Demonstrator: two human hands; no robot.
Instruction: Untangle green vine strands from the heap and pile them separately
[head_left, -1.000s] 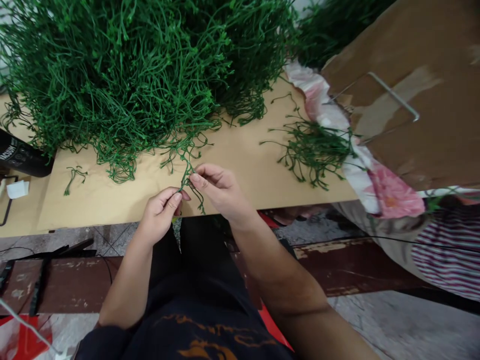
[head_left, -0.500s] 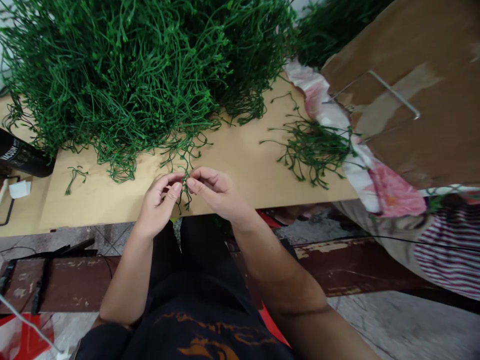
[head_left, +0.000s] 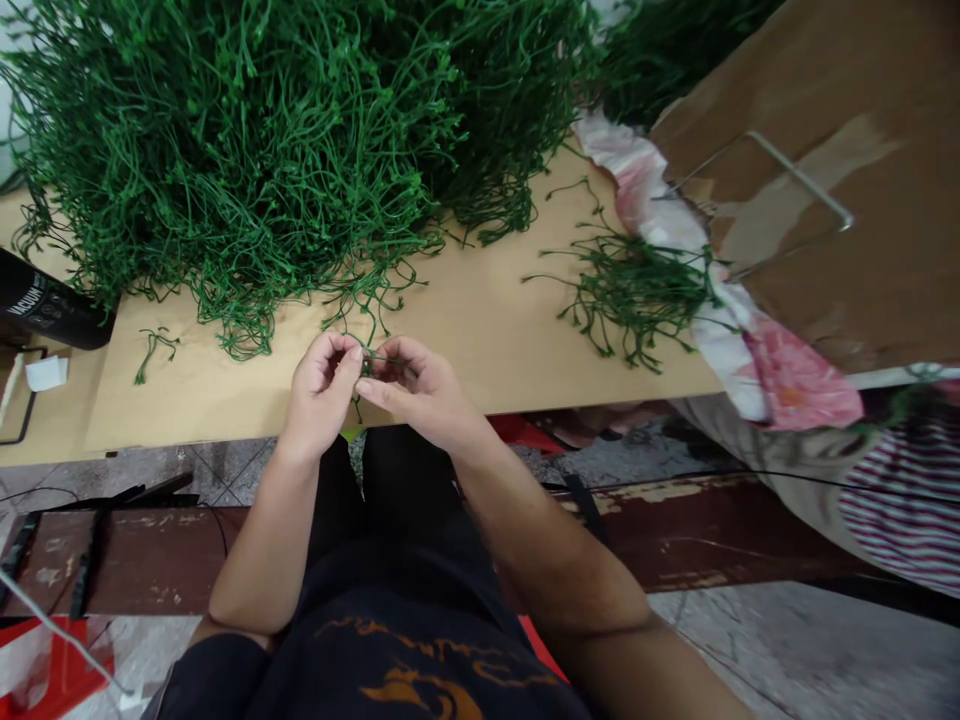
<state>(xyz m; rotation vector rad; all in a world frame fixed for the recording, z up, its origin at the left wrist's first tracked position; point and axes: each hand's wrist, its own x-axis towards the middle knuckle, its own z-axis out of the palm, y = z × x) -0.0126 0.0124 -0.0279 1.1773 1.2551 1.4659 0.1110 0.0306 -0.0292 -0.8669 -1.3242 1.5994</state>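
Close together over the table's front edge, my left hand (head_left: 324, 388) and my right hand (head_left: 414, 385) both pinch a thin green plastic stem (head_left: 367, 366) with small branching tips. My fingers hide much of it. Just beyond them, loose stems (head_left: 371, 290) spill from a big tangled heap of green plastic stems (head_left: 285, 150). To the right of my hands lies a smaller bunch of the same stems (head_left: 637, 290). One short sprig (head_left: 156, 350) rests apart at the left.
A black vacuum bottle (head_left: 49, 300) lies at the left edge. On the right stands a brown cardboard sheet (head_left: 840, 220) with a metal wire handle (head_left: 802, 180), beside pink-and-white floral cloth (head_left: 802, 375). A person in a striped garment (head_left: 907, 500) sits at the right.
My right fingers have shifted slightly left and down against my left fingertips, and the stem between them now shows less. The heap and the bunch stay as they were.
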